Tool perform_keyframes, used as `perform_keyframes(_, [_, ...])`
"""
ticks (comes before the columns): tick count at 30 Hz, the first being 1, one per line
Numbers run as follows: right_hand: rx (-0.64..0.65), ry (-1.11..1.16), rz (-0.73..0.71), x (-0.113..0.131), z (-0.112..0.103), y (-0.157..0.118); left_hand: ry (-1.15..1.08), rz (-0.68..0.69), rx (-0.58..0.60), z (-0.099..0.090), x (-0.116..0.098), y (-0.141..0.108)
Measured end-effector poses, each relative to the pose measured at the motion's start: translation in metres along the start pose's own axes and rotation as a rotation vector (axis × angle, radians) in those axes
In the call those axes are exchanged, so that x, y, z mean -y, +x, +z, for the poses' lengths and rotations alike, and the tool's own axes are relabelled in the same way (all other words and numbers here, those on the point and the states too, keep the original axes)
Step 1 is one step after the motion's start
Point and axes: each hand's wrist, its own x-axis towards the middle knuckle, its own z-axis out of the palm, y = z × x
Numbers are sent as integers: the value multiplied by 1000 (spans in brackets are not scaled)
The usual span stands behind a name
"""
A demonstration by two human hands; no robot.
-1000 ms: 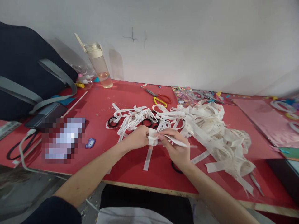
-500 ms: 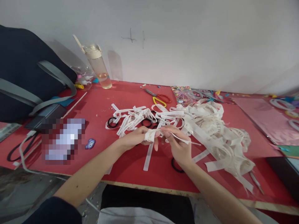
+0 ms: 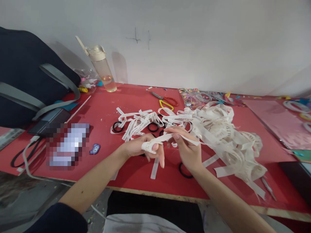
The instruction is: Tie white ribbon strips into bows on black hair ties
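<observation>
White printed ribbon (image 3: 167,136) is wrapped round the fingers of my left hand (image 3: 141,147), which is closed on it with one finger pointing down. My right hand (image 3: 188,150) pinches the same ribbon between thumb and fingers, just to the right, and the ribbon spans the gap between the hands. Behind them lies a tangle of narrow printed ribbon (image 3: 139,124) with black hair ties (image 3: 118,127) among it. A large heap of wider white ribbon (image 3: 225,136) is to the right. Another black ring (image 3: 185,170) lies partly behind my right wrist.
Scissors (image 3: 165,100) with red and yellow handles lie at the back of the red table (image 3: 97,176). A bottle (image 3: 104,69), a dark bag (image 3: 31,74), a blurred phone (image 3: 69,144) and a small purple item (image 3: 94,149) are left. Tweezers (image 3: 269,188) lie right.
My hands have moved slightly apart, my left one shifting left. More ribbon now shows between them, and a finger of my left hand extends lower.
</observation>
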Motion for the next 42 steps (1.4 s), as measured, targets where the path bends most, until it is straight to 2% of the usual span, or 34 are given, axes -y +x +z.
perform_keyframes(3, [1, 31, -14, 2, 0, -1, -68, -127, 184, 1, 3, 0])
perform_keyframes(5, [-8, 90, 25, 2, 1, -1, -126, -178, 251, 4, 6, 2])
perform_keyframes(9, [-103, 79, 136, -3, 0, 0, -222, -107, 155, 12, 12, 10])
perform_keyframes(13, [-210, -30, 118, -7, -4, 1, -289, 7, 38, 16, 19, 19])
perform_keyframes(18, [-228, -67, 107, -6, -6, 1, -290, 39, -3, 15, 28, 22])
perform_keyframes(24, [-219, -178, -92, 2, -5, 2, -344, 71, -167, 16, 27, 25])
perform_keyframes(31, [-81, -435, -608, 2, -3, 1, -579, 57, -266, 16, 30, 32])
perform_keyframes(33, [-33, -458, -705, 0, -1, 3, -644, 64, -291, 15, 33, 34])
perform_keyframes(38, [63, -447, -751, -4, 1, 4, -671, 90, -337, 15, 36, 34])
perform_keyframes(40, [41, -442, -711, -4, 0, 3, -615, 96, -322, 14, 33, 32])
perform_keyframes(42, [-33, -433, -647, -4, -2, 0, -514, 124, -323, 13, 28, 30])
